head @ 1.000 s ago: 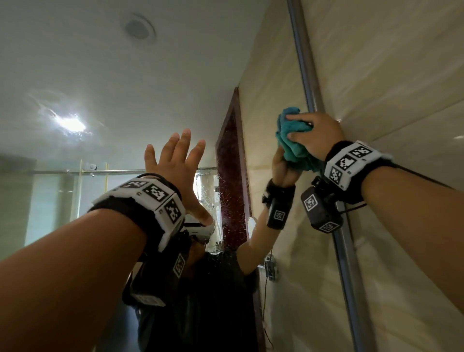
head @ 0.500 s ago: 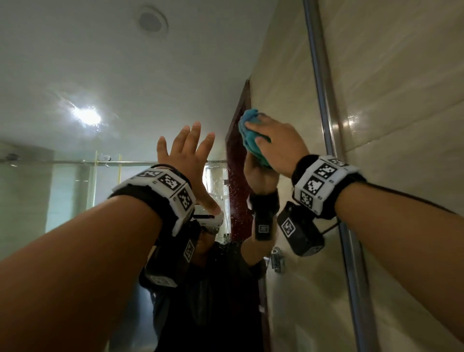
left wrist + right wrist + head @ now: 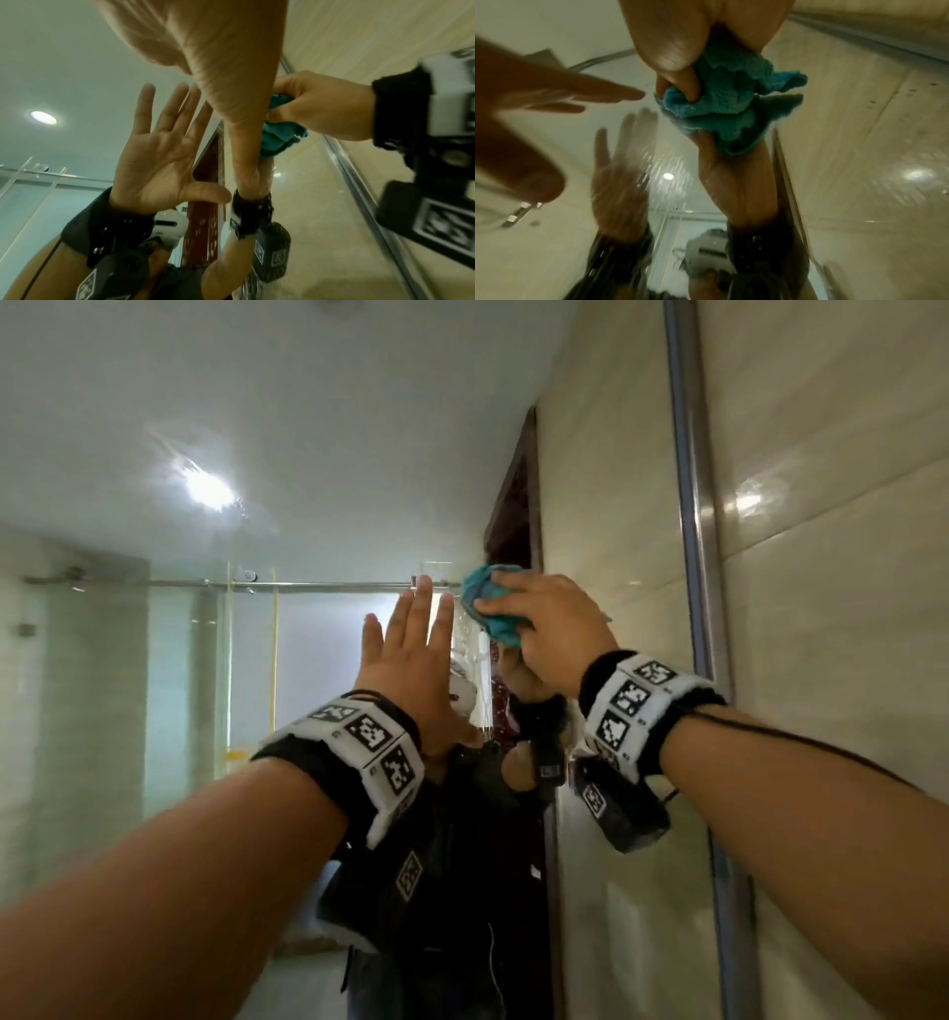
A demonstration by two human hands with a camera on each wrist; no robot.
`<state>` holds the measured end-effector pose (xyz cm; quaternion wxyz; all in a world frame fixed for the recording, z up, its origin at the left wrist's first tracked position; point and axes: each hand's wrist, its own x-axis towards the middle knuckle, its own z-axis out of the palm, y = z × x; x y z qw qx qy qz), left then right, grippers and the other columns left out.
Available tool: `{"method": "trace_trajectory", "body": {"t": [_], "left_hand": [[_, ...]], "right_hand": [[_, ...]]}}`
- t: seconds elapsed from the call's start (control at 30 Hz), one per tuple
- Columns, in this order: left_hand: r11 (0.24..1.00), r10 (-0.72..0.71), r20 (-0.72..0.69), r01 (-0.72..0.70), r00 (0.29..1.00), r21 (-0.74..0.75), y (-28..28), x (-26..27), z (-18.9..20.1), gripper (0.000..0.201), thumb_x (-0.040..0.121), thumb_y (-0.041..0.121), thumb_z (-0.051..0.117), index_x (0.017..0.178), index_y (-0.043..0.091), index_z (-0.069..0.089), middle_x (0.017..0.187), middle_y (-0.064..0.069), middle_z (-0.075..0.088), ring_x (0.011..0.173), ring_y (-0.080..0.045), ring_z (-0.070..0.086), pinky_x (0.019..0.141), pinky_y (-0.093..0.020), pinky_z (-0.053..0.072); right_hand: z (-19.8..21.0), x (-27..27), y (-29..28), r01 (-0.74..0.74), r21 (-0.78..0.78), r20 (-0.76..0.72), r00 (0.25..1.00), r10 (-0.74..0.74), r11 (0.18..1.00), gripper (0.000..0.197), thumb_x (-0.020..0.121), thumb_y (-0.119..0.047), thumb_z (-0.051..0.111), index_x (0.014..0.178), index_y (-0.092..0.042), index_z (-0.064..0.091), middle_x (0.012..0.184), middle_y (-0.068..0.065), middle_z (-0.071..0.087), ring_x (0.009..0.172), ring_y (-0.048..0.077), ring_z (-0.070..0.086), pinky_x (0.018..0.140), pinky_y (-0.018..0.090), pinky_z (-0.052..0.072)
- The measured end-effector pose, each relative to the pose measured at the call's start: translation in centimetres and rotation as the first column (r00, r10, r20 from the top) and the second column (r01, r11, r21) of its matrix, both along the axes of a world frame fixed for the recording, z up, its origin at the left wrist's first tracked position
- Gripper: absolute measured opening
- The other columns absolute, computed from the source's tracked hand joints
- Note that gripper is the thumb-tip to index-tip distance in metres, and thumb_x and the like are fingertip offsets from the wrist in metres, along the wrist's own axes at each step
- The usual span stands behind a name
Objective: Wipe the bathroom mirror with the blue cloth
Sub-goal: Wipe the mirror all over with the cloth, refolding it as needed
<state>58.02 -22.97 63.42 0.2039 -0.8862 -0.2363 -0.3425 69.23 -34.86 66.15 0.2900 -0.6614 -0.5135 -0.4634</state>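
The bathroom mirror (image 3: 308,428) fills the left and middle of the head view and reflects the ceiling, a shower screen and me. My right hand (image 3: 539,624) grips the bunched blue cloth (image 3: 488,603) and presses it on the glass, a little left of the mirror's right edge. In the right wrist view the fingers (image 3: 680,40) dig into the cloth (image 3: 718,105), which meets its own reflection. My left hand (image 3: 411,649) is raised just left of the cloth, fingers straight and holding nothing. Whether it touches the glass I cannot tell. In the left wrist view its palm (image 3: 218,50) faces its reflection.
A vertical metal strip (image 3: 693,557) borders the mirror on the right. Beyond it is a glossy beige tiled wall (image 3: 832,608). Water streaks show on the glass (image 3: 654,162) below the cloth. The reflection shows a dark red door frame and a ceiling light.
My right hand has carried the cloth leftward and down across the glass, away from the metal strip, to beside my left hand. The left hand stays open and raised.
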Motion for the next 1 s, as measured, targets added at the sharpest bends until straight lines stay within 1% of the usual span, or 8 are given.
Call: {"method": "trace_trajectory", "body": {"t": [0.07, 0.17, 0.27, 0.37, 0.43, 0.6, 0.77, 1.0], "left_hand": [[1.000, 0.003, -0.020, -0.004, 1.000, -0.022, 0.1, 0.6, -1.5, 0.145, 0.059, 0.072, 0.071, 0.141, 0.010, -0.032, 0.148, -0.011, -0.038, 0.139, -0.028, -0.029, 0.114, -0.048, -0.009], [0.999, 0.031, -0.024, -0.031, 0.999, -0.009, 0.3, 1.3, -2.2, 0.152, 0.054, 0.073, 0.072, 0.138, 0.008, -0.037, 0.146, -0.013, -0.041, 0.138, -0.030, -0.031, 0.112, -0.050, -0.011], [1.000, 0.016, 0.000, -0.016, 1.000, 0.017, 0.5, 1.2, -2.3, 0.153, 0.051, 0.075, 0.071, 0.139, 0.009, -0.035, 0.148, -0.012, -0.039, 0.139, -0.029, -0.030, 0.113, -0.050, -0.008], [1.000, 0.008, 0.018, -0.008, 1.000, 0.028, 0.7, 1.4, -2.5, 0.153, 0.049, 0.076, 0.071, 0.141, 0.010, -0.033, 0.149, -0.011, -0.037, 0.139, -0.028, -0.029, 0.114, -0.049, -0.008], [0.999, 0.004, 0.028, -0.005, 1.000, 0.032, 0.9, 1.5, -2.5, 0.154, 0.048, 0.076, 0.072, 0.141, 0.011, -0.032, 0.149, -0.010, -0.037, 0.139, -0.027, -0.030, 0.114, -0.049, -0.009], [0.999, 0.004, 0.034, -0.005, 0.999, 0.033, 1.0, 1.6, -2.5, 0.154, 0.048, 0.076, 0.073, 0.142, 0.011, -0.031, 0.150, -0.009, -0.036, 0.139, -0.026, -0.030, 0.113, -0.047, -0.010], [0.998, -0.006, 0.049, 0.003, 0.999, 0.059, 1.0, 1.3, -2.5, 0.152, 0.050, 0.078, 0.069, 0.143, 0.009, -0.028, 0.151, -0.010, -0.033, 0.141, -0.026, -0.026, 0.115, -0.047, -0.007], [0.998, -0.004, 0.006, 0.004, 1.000, 0.067, 0.3, 0.8, -3.7, 0.145, 0.057, 0.080, 0.063, 0.143, 0.009, -0.029, 0.151, -0.013, -0.032, 0.141, -0.028, -0.026, 0.116, -0.052, -0.005]], "right_hand": [[-3.2, -0.2, -0.2, 0.028, -0.112, 0.058, 0.998, -0.021, 0.993, 0.047, 0.081, -0.003, 0.061, 0.119, -0.032, 0.063, 0.139, -0.008, 0.048, 0.125, 0.022, 0.040, 0.110, 0.042, 0.027], [-5.8, 0.4, -1.8, 0.045, -0.213, 0.052, 0.998, -0.035, 0.976, 0.044, 0.083, -0.009, 0.063, 0.118, -0.034, 0.062, 0.137, -0.010, 0.049, 0.123, 0.020, 0.041, 0.108, 0.043, 0.030], [-5.5, 0.7, -2.8, 0.093, -0.234, 0.065, 0.995, -0.080, 0.968, 0.043, 0.085, -0.008, 0.058, 0.121, -0.032, 0.061, 0.140, -0.011, 0.046, 0.125, 0.017, 0.039, 0.109, 0.033, 0.026], [-3.1, 1.2, -2.5, -0.047, 0.056, -0.103, 0.993, 0.052, 0.997, 0.037, 0.088, -0.003, 0.054, 0.119, -0.021, 0.064, 0.141, -0.003, 0.047, 0.127, 0.015, 0.041, 0.101, 0.001, 0.015], [-0.5, 1.5, -1.8, -0.017, 0.182, -0.162, 0.986, 0.047, 0.983, 0.038, 0.090, -0.004, 0.052, 0.120, -0.024, 0.063, 0.142, -0.004, 0.045, 0.128, 0.011, 0.042, 0.097, -0.005, 0.011], [1.3, 0.5, 0.5, 0.041, 0.109, -0.075, 0.997, -0.033, 0.993, 0.046, 0.087, -0.004, 0.054, 0.125, -0.030, 0.059, 0.144, -0.005, 0.042, 0.132, 0.019, 0.038, 0.112, 0.025, 0.024], [-4.2, 0.5, 1.9, -0.011, 0.030, 0.069, 0.998, 0.009, 0.999, 0.048, 0.075, -0.004, 0.066, 0.115, -0.029, 0.065, 0.134, -0.003, 0.053, 0.118, 0.030, 0.047, 0.101, 0.048, 0.038], [-13.0, 1.8, 0.1, -0.048, -0.103, 0.143, 0.988, 0.062, 0.994, 0.047, 0.066, 0.002, 0.075, 0.104, -0.025, 0.071, 0.123, 0.000, 0.062, 0.103, 0.034, 0.057, 0.088, 0.051, 0.048]]}}
